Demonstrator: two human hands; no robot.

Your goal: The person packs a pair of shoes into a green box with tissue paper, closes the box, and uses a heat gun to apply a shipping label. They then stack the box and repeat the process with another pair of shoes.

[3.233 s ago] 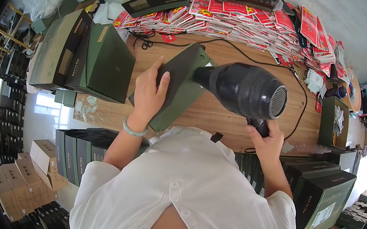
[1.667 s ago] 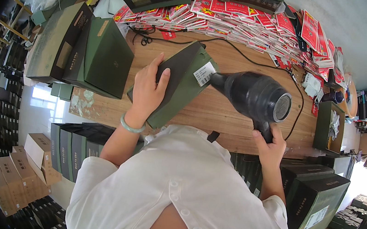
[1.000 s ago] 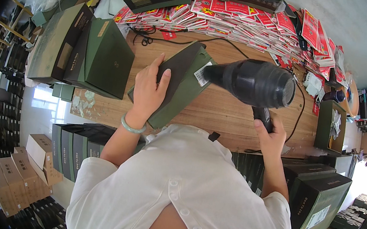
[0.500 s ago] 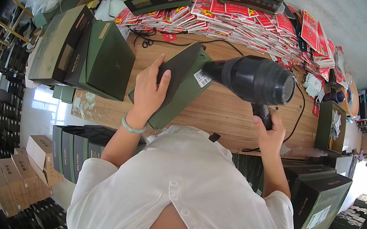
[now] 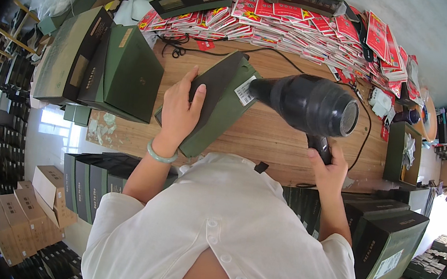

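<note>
Your left hand lies over the left side of a long, rectangular dark green cardboard box with a near-black panel, thumb and fingers apart; how hard they press, you cannot tell from here. The box sits left of the middle of the wood-grain table, running diagonally from the near edge, close beside your white shirt, toward the far edge. Your right hand, nearer the table's right edge, is closed around the handle of a black, round-bodied hair dryer, whose nozzle points at the box.

By the nozzle, a white rectangular label with printed bars is on the box's green face, its print too small to read; whether nozzle and label touch is unclear. Pale lettering marks the dark side of the upright green boxes at the table's left edge.

The box looks matte and straight-edged, its green face turned right and its dark panel under your fingers.
</note>
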